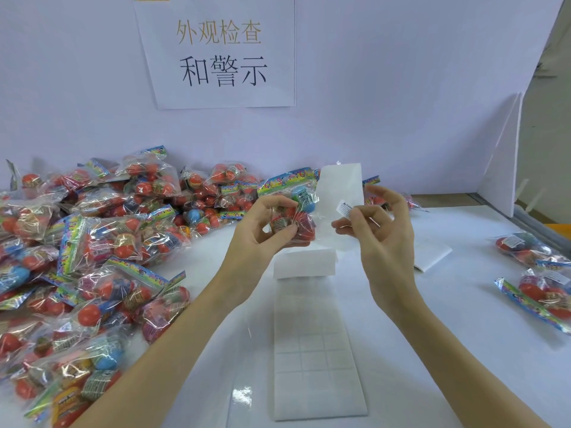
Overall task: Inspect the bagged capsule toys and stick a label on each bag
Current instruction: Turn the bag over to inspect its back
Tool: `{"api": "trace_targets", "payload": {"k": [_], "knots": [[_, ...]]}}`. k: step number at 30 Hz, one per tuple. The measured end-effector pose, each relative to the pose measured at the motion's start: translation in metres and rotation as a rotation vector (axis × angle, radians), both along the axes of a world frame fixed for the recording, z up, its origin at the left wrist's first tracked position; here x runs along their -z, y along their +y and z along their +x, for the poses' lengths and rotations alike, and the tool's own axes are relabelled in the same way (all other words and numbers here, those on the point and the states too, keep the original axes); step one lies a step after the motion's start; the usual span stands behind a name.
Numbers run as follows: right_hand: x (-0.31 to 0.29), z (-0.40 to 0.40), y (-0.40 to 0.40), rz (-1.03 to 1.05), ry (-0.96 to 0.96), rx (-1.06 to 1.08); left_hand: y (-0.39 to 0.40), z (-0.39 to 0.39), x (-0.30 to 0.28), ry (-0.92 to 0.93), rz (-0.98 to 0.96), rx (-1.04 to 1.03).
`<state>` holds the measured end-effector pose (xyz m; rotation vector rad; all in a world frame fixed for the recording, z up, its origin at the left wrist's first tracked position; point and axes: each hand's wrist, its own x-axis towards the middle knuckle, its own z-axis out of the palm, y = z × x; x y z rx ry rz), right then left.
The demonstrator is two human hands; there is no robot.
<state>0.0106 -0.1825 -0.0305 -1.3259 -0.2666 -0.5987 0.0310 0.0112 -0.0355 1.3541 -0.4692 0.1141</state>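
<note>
- Bagged capsule toys, a big heap of crinkly clear plastic bags (92,242) with colourful card headers and red and blue round capsules inside, cover the left half of the white table (463,335); the film looks slick and noisy, so bags will likely slide over one another when one is pulled out.
- Long white backing sheet of peel-off labels (312,350) lies flat on the table between the forearms, its far end curled up; it looks thin and floppy, likely to lift unless pressed down while peeling.
- Finished-looking bags (537,273) lie well apart at the right edge, one showing a small white sticker.
- One clear bag of red and blue capsules (293,211) is held up above the table in the left hand (262,230), fingers closed around the hard capsules: a sound hold, since the loose film alone would slip and crumple. It seems light.
- Small white printed warning label (346,209) is pinched by its edge in the right hand (380,230), just beside the bag; it is flimsy and sticky, best kept by a corner and pressed onto a taut, smooth patch of film.
</note>
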Motion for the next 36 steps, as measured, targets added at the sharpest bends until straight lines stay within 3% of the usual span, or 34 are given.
{"api": "trace_targets", "payload": {"k": [10, 21, 30, 36], "knots": [[-0.001, -0.003, 0.003, -0.012, -0.007, -0.056, -0.005, -0.007, -0.003, -0.032, 0.133, -0.061], [0.007, 0.001, 0.003, -0.244, -0.040, 0.077, -0.004, -0.007, -0.004, 0.003, 0.136, -0.071], [0.011, -0.003, 0.001, -0.673, -0.252, 0.234, -0.006, -0.008, -0.003, 0.047, 0.141, -0.067], [0.012, -0.001, -0.002, -0.680, -0.268, 0.242, -0.006, -0.008, -0.004, 0.085, 0.148, -0.080]]}}
